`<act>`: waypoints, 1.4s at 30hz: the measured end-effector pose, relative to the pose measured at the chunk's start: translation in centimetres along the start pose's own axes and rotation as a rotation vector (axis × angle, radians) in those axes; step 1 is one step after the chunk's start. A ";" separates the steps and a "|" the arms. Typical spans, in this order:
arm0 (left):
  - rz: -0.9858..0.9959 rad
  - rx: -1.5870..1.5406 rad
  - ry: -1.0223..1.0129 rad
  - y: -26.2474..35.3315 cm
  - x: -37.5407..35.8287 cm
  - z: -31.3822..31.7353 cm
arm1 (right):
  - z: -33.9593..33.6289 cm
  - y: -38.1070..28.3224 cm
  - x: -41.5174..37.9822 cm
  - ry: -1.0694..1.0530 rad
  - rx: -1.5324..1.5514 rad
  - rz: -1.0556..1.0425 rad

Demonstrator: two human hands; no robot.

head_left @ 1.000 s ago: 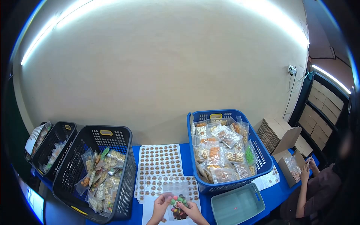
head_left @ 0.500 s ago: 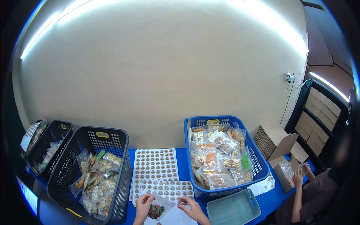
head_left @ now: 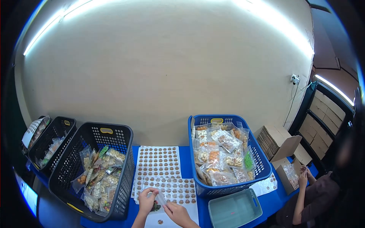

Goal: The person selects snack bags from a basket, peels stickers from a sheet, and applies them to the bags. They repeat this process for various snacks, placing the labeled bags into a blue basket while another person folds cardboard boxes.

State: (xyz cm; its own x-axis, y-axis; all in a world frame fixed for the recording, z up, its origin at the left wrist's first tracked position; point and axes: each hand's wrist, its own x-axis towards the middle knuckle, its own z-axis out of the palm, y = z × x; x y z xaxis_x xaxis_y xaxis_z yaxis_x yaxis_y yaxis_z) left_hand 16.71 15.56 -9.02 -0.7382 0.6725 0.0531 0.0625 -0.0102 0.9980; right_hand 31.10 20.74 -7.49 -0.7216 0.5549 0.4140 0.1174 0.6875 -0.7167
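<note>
Low in the middle, a small clear plastic bag [head_left: 161,198] is held tilted over the sticker sheets. Dark green and other pieces show in its lower part, partly covered by my fingers. My left hand [head_left: 147,200] is closed on the bag's left side. The fingers of my right hand [head_left: 176,214] are closed at its right edge. Beneath lie white sheets with rows of round stickers [head_left: 178,193], and a lone round sticker [head_left: 160,222] sits on the bare lower part.
A black basket [head_left: 129,167] of filled bags stands left, with more black baskets beyond. On the right are a blue basket [head_left: 262,167] of labelled bags and a pale green tray [head_left: 235,211]. A co-worker's hands [head_left: 304,174] are by a cardboard box [head_left: 283,176].
My right hand has moved left and down and come to the bag's edge. The bag has turned more upright. The view has shifted slightly.
</note>
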 end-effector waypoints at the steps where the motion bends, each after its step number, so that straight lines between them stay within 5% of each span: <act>1: 0.020 0.003 0.017 0.2 0.0 0.2 | -0.2 -0.3 0.1 0.001 -0.001 0.016; 9: 0.246 0.073 0.155 0.0 -0.2 2.5 | -1.0 -0.1 -1.0 0.015 0.016 0.078; 12: 0.138 -0.212 0.241 -0.2 1.5 1.2 | -0.6 0.9 -2.9 -0.108 0.108 0.045; 13: 0.320 -0.051 0.184 0.0 2.9 -0.2 | -0.7 0.8 -3.3 -0.077 0.168 0.081; 14: 0.109 -0.229 0.045 0.5 2.7 -0.7 | -0.7 0.5 -3.6 -0.045 0.229 0.116; 18: 0.004 -0.083 -0.122 2.6 0.3 -0.1 | -2.1 -0.4 -2.8 0.178 0.355 0.148; 21: -0.054 0.019 -0.385 0.6 -0.5 0.5 | -3.9 -2.0 -2.0 0.164 -0.091 -0.162; 25: -0.109 -0.058 -0.602 0.3 -1.9 1.5 | -3.8 -1.5 -2.9 0.010 -0.177 -0.258; 28: 0.240 0.261 -0.508 1.4 -2.0 0.7 | -4.0 -0.4 -3.2 0.013 -0.178 -0.143; 33: 0.384 0.340 -0.648 4.9 -4.4 0.2 | -4.5 0.1 -2.7 0.135 0.192 0.025; 39: 0.540 0.397 -0.224 3.4 -5.7 1.2 | -3.5 -0.6 -2.3 0.121 0.318 0.031; 42: 0.434 0.336 -0.122 2.6 -5.7 0.8 | -3.0 -1.4 -2.1 0.119 0.324 0.025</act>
State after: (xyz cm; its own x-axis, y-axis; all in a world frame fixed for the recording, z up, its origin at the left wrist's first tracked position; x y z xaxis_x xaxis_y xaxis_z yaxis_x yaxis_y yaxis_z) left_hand 21.61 12.26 -6.71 -0.5151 0.7402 0.4321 0.5687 -0.0821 0.8185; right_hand 34.53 20.03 -5.66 -0.6345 0.6336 0.4426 -0.1022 0.4989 -0.8606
